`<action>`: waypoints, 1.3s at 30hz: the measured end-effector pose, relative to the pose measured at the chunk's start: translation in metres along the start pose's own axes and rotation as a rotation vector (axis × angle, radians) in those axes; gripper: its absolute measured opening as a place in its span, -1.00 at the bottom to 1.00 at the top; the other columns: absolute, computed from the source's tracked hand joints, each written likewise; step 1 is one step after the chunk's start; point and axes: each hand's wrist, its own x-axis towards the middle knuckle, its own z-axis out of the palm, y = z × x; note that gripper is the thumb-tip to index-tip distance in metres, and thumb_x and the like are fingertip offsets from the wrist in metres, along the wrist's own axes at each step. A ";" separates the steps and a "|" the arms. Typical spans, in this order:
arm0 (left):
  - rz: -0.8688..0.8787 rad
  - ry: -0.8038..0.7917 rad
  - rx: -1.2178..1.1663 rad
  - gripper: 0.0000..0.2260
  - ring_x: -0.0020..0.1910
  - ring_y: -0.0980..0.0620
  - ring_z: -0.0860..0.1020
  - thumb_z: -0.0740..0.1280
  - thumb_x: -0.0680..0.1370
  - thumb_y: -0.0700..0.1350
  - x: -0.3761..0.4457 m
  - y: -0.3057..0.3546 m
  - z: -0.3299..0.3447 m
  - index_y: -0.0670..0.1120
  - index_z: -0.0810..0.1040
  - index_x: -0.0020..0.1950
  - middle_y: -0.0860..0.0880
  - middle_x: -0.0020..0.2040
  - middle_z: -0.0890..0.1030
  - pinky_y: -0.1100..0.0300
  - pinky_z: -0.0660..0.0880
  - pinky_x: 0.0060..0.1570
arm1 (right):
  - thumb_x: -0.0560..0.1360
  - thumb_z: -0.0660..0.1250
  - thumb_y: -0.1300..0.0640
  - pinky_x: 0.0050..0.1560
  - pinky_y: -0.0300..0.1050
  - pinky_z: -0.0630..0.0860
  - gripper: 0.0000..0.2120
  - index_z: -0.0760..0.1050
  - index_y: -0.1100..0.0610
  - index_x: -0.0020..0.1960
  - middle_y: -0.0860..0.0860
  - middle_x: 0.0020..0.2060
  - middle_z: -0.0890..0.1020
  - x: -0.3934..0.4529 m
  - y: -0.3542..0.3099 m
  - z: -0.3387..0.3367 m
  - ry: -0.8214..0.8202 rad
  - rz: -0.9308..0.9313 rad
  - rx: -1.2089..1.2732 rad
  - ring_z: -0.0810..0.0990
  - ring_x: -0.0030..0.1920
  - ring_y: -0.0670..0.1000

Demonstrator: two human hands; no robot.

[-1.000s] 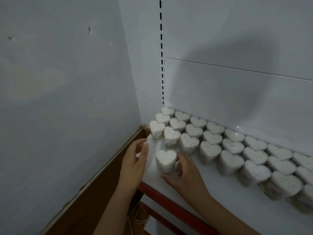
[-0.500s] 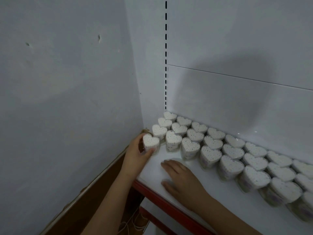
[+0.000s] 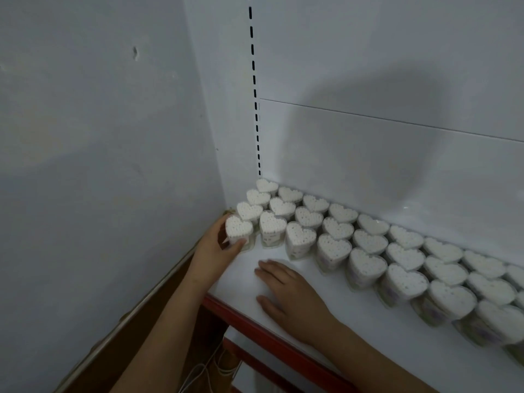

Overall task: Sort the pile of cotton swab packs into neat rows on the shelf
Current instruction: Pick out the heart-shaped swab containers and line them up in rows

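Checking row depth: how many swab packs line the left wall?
4: corner pack, second pack, third pack, front pack gripped by the left hand; none seem hidden.

You won't find any readable text here — the labels on the clear sides of the heart-shaped packs [image 3: 300, 241] just beyond your right hand [image 3: 292, 293] are too blurred.

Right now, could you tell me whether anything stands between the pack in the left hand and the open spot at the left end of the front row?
Nothing visible does. The left hand holds the heart-shaped pack at the shelf's left edge, already beside the front row's end pack. The right hand rests flat on bare shelf, nearer the camera.
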 end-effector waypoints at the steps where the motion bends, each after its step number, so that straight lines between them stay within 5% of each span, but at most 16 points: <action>1: -0.006 -0.015 0.011 -0.46 0.08 0.53 0.50 0.47 0.50 -0.31 -0.001 0.004 -0.001 -0.02 0.40 0.41 0.12 0.25 0.55 0.55 0.43 0.05 | 0.62 0.14 -0.13 0.54 -0.14 0.11 -0.46 0.30 0.08 0.53 -0.03 0.52 0.31 0.000 0.000 -0.001 0.000 -0.007 0.016 0.17 0.54 -0.10; 3: -0.039 -0.048 0.024 -0.38 0.19 0.51 0.43 0.51 0.48 -0.20 -0.008 0.015 -0.007 0.03 0.33 0.46 0.18 0.31 0.46 0.48 0.38 0.19 | 0.62 0.17 -0.10 0.51 -0.07 0.22 -0.48 0.33 0.11 0.51 -0.01 0.49 0.35 -0.002 -0.004 -0.006 0.007 -0.010 0.066 0.23 0.51 -0.08; 6: 0.014 0.160 0.163 -0.16 0.48 0.11 0.29 0.50 0.44 0.06 -0.021 0.029 -0.017 -0.04 0.15 0.61 0.00 0.54 0.27 0.09 0.28 0.47 | 0.63 0.20 -0.06 0.35 -0.19 0.40 -0.57 0.44 0.10 0.43 -0.03 0.38 0.48 -0.014 -0.016 -0.034 0.159 0.009 0.128 0.41 0.38 -0.12; 10: 0.291 0.315 0.091 -0.59 0.33 0.08 0.47 0.38 0.60 -0.11 -0.045 0.068 0.012 -0.01 0.40 0.43 0.01 0.34 0.45 0.26 0.39 0.35 | 0.62 0.21 0.01 0.21 -0.30 0.40 -0.67 0.54 0.14 0.28 0.01 0.17 0.61 -0.031 -0.019 -0.111 0.511 0.077 0.128 0.54 0.18 -0.06; 15: 0.434 -0.037 0.064 -0.66 0.26 0.19 0.49 0.29 0.62 -0.03 -0.071 0.131 0.129 -0.01 0.47 0.39 0.08 0.30 0.50 0.39 0.39 0.25 | 0.64 0.15 -0.02 0.34 -0.26 0.34 -0.60 0.48 0.17 0.36 0.03 0.28 0.56 -0.077 0.024 -0.213 0.776 0.292 0.071 0.48 0.31 -0.02; 19: 0.566 -0.404 0.012 -0.67 0.24 0.20 0.49 0.32 0.62 -0.14 -0.115 0.184 0.237 0.09 0.45 0.37 0.16 0.28 0.49 0.29 0.44 0.23 | 0.66 0.16 -0.02 0.39 -0.36 0.21 -0.57 0.37 0.16 0.46 0.01 0.40 0.46 -0.173 0.057 -0.276 0.860 0.541 -0.051 0.38 0.40 -0.07; 22: 0.670 -0.591 -0.022 -0.69 0.24 0.19 0.50 0.30 0.63 -0.07 -0.159 0.227 0.310 0.11 0.46 0.38 0.22 0.27 0.49 0.27 0.43 0.18 | 0.67 0.13 -0.05 0.46 -0.21 0.22 -0.54 0.33 0.12 0.50 -0.02 0.45 0.41 -0.272 0.072 -0.312 0.943 0.719 -0.117 0.31 0.46 -0.08; 25: 0.711 -0.716 -0.109 -0.65 0.23 0.29 0.48 0.31 0.60 -0.06 -0.224 0.269 0.379 0.23 0.43 0.35 0.35 0.26 0.45 0.48 0.38 0.11 | 0.68 0.10 -0.09 0.49 -0.14 0.21 -0.52 0.28 0.09 0.53 -0.05 0.48 0.36 -0.381 0.080 -0.346 0.998 0.854 -0.170 0.26 0.49 -0.10; 31: 0.860 -0.963 -0.163 -0.66 0.31 0.20 0.45 0.24 0.61 0.05 -0.379 0.342 0.534 0.14 0.43 0.39 0.23 0.31 0.46 0.14 0.48 0.25 | 0.67 0.12 -0.11 0.49 -0.09 0.19 -0.50 0.28 0.11 0.52 0.02 0.49 0.34 -0.602 0.082 -0.428 1.087 1.020 -0.348 0.25 0.50 -0.01; 35: 0.898 -1.111 -0.137 -0.66 0.27 0.30 0.40 0.24 0.60 0.03 -0.475 0.381 0.607 0.15 0.40 0.39 0.21 0.32 0.43 0.42 0.36 0.21 | 0.66 0.09 -0.15 0.40 -0.22 0.18 -0.49 0.24 0.04 0.54 -0.03 0.50 0.31 -0.725 0.067 -0.467 1.163 1.151 -0.353 0.23 0.50 -0.06; 39: 0.958 -1.222 -0.125 -0.66 0.27 0.28 0.38 0.25 0.64 -0.03 -0.551 0.418 0.671 0.14 0.39 0.42 0.22 0.32 0.40 0.36 0.37 0.21 | 0.66 0.07 -0.17 0.34 -0.28 0.07 -0.47 0.19 0.02 0.56 -0.04 0.52 0.28 -0.824 0.055 -0.491 1.189 1.274 -0.441 0.20 0.51 -0.06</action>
